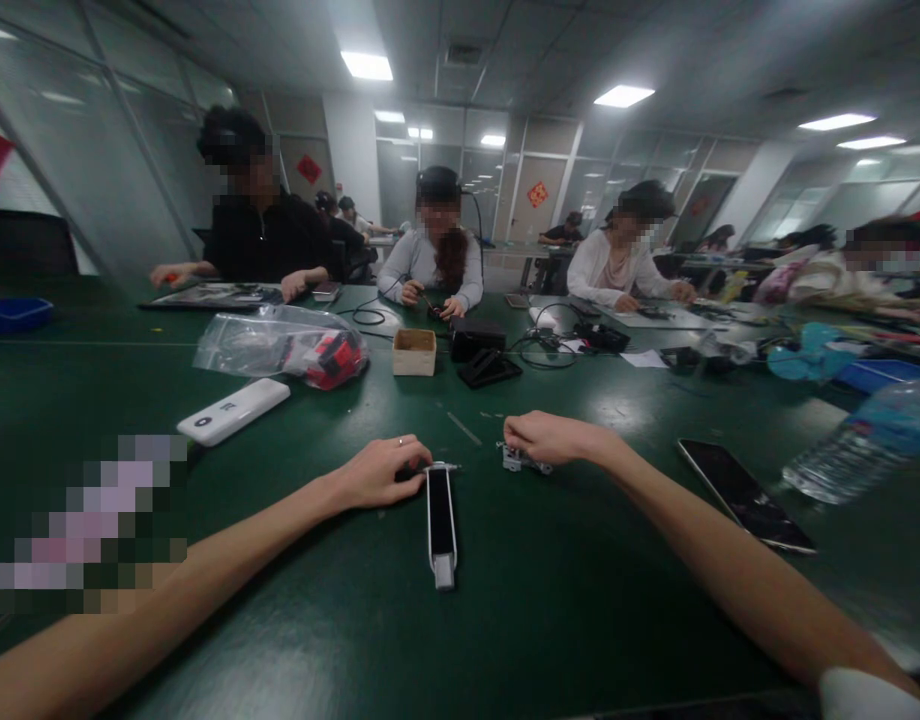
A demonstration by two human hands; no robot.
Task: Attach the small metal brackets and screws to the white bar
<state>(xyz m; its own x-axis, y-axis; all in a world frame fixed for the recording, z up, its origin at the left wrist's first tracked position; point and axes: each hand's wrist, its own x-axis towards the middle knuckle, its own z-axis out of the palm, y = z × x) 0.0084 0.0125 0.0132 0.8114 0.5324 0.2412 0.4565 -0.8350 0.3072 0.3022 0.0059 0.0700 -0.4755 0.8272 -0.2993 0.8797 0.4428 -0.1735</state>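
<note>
On the green table (400, 640) lies a long, narrow device (441, 520) with a black face and white edges, its lighter end toward me. My left hand (381, 472), with a ring on one finger, has its thumb and fingertips closed at the device's far end, by a thin metal piece. To the right, my right hand (542, 438) is closed with its fingers bent down over a small silver metal part (518, 460) on the table. Whether the fingertips pinch that part or something smaller is hidden.
White power bank (235, 410) and plastic bag (287, 345) lie at left; a small box (414, 353) and black stand (490, 368) ahead; phone (745, 493) and water bottle (857, 440) at right. Several people sit across the table.
</note>
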